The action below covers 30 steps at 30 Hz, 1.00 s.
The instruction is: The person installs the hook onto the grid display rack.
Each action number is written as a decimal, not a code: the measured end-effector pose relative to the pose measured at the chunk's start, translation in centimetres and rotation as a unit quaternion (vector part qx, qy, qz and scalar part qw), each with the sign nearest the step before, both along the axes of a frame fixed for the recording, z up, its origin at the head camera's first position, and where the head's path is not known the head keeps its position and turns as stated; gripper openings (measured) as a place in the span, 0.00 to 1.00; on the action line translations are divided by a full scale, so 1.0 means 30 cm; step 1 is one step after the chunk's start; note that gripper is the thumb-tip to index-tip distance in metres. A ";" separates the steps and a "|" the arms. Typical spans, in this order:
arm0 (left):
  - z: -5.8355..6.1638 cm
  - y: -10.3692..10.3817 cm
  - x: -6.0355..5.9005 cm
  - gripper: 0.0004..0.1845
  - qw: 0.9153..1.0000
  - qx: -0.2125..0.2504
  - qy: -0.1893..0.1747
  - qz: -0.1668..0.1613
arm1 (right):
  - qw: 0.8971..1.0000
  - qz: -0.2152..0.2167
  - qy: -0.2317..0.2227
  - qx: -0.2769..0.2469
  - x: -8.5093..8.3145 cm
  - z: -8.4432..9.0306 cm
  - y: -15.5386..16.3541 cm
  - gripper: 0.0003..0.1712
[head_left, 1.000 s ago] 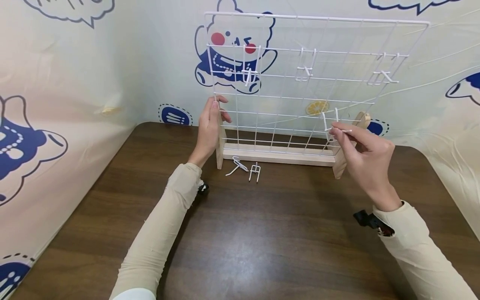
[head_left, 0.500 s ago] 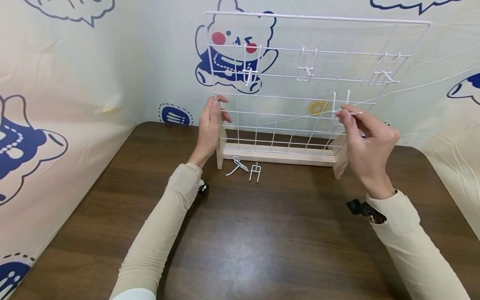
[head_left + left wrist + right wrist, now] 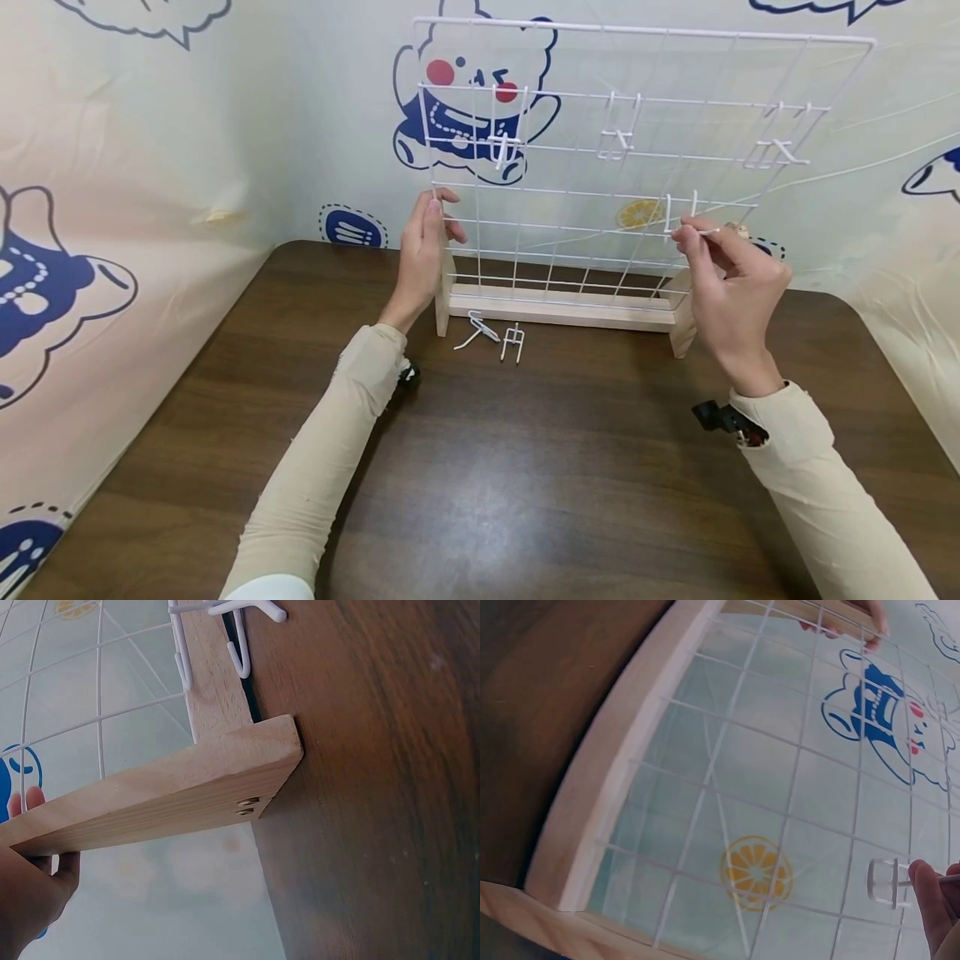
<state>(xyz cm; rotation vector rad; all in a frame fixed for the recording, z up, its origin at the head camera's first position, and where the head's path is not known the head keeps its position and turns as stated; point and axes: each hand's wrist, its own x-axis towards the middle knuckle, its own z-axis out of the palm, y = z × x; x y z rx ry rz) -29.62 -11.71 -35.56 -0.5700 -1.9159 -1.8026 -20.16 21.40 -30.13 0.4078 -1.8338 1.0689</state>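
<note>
— Hands first: what does each one have?

— Left hand (image 3: pixel 423 250) grips the left edge of the grid (image 3: pixel 570 175), fingers curled round the wire just above the left foot (image 3: pixel 161 791). Right hand (image 3: pixel 731 279) pinches a white hook (image 3: pixel 684 218) between thumb and fingertips.

— Where is that hook against the grid?

— Low on the grid's right side, its two prongs upright and right at the wires. Whether they are seated behind a wire, I cannot tell.

— Anything else on the grid?

— Three hooks hang in its upper rows: one left (image 3: pixel 501 146), one middle (image 3: pixel 618 142), one right (image 3: pixel 780 150).

— And below?

— The grid stands upright in a wooden base (image 3: pixel 558 307) on the bench (image 3: pixel 480 467). Two loose hooks (image 3: pixel 495 333) lie on the bench just in front of the base, near the grid's left end.
</note>
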 end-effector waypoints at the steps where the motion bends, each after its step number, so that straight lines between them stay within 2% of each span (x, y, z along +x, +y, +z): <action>1: 0.001 0.001 0.001 0.19 1.000 0.000 0.001 0.001 | 1.000 0.000 -0.002 0.004 0.002 -0.004 0.002 0.07; 9: 0.003 0.004 0.004 0.19 1.000 -0.001 0.009 0.011 | 1.000 0.009 -0.021 0.019 0.016 -0.035 0.022 0.10; 17: 0.003 0.000 0.005 0.19 1.000 0.004 0.007 0.012 | 0.996 0.002 -0.043 0.075 0.027 -0.073 0.024 0.18; 23: 0.002 0.002 0.007 0.18 1.000 0.013 0.006 0.014 | 0.990 -0.035 -0.062 0.123 0.046 -0.067 0.014 0.23; 30: -0.002 0.005 0.001 0.19 1.000 0.018 0.008 -0.002 | 0.992 -0.059 -0.037 0.104 0.065 -0.068 -0.007 0.22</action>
